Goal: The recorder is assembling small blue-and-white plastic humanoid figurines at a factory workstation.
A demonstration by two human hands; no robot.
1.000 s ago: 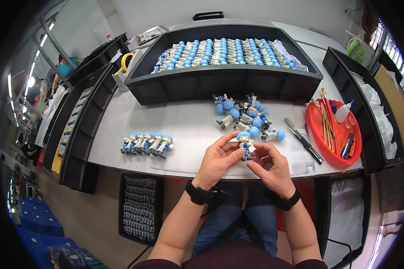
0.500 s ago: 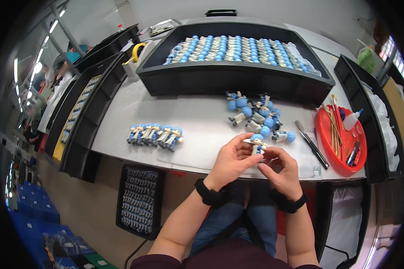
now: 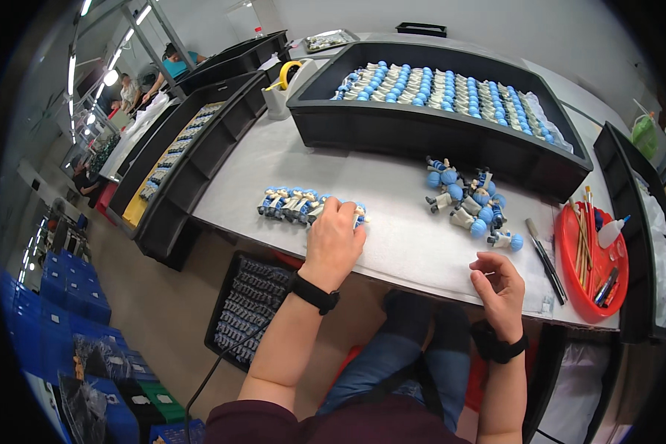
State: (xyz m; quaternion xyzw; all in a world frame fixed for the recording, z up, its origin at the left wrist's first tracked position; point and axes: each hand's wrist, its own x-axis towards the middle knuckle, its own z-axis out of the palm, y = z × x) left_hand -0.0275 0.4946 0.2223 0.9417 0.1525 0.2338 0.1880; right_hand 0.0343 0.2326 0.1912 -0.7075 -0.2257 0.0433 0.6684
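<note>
My left hand reaches over the right end of a short row of small figurines with blue caps and white-and-blue clothes. Its fingers are closed around a figurine, which shows partly beside the fingertips, lying alongside the row. My right hand hovers by the table's front edge, fingers loosely curled and thumb apart, holding nothing. Beyond it lies a loose pile of figurines of the same kind, heads pointing various ways.
A large black tray of figurines in rows stands behind. To the right are a marker and a red basket with brushes, pens and a small bottle. A tape dispenser and another black tray are at left; people work beyond.
My left hand has carried the figurine from in front of me leftward to the row's right end. My right hand has let go of it and stays near the table edge. The view has shifted left.
</note>
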